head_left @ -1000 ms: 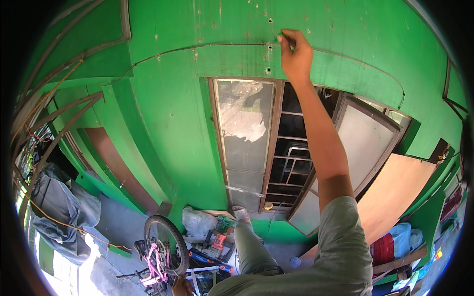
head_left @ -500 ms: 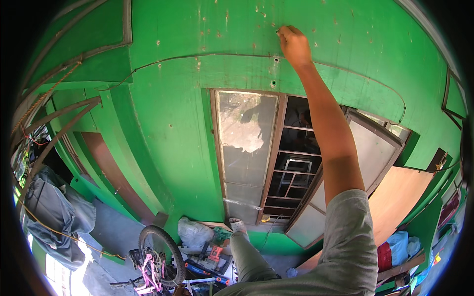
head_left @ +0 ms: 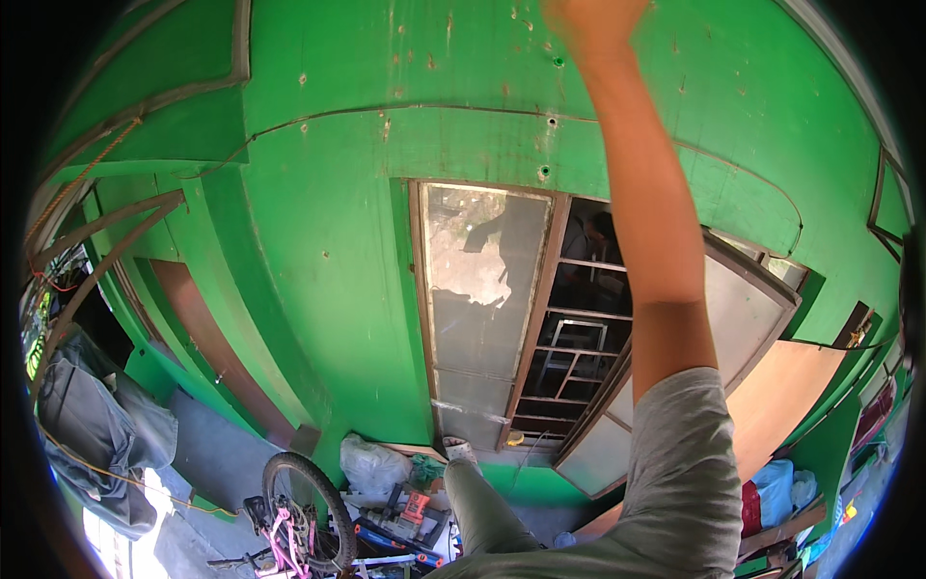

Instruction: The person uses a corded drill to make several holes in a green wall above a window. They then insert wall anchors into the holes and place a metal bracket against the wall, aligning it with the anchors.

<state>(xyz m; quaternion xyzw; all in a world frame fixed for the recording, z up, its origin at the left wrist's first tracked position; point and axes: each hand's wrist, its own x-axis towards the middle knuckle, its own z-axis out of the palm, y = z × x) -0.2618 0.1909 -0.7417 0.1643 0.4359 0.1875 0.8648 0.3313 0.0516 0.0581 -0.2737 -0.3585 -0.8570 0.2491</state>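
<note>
My right hand (head_left: 596, 24) is raised high against the green wall (head_left: 338, 222), its fingers smeared and partly cut off by the upper edge of the picture. Whether it holds anything cannot be made out. Just below and left of the hand, a small round hole (head_left: 558, 62) shows green in the wall. Beneath that one, a dark hole (head_left: 552, 122) sits near a thin cable (head_left: 463, 108) running across the wall. A further hole (head_left: 544, 172) lies above the window frame. My left hand is out of the picture.
Below stands a window with a frosted pane (head_left: 482, 318), dark barred openings and a swung-out sash (head_left: 738, 309). A pink bicycle (head_left: 289, 531), a clear plastic bag (head_left: 374, 465) and red-and-black tools (head_left: 415, 507) lie low. Wooden board (head_left: 786, 396) leans at right.
My right hand has moved up and away from the hole it was pinching at, and that hole is now uncovered. The whole view has shifted slightly.
</note>
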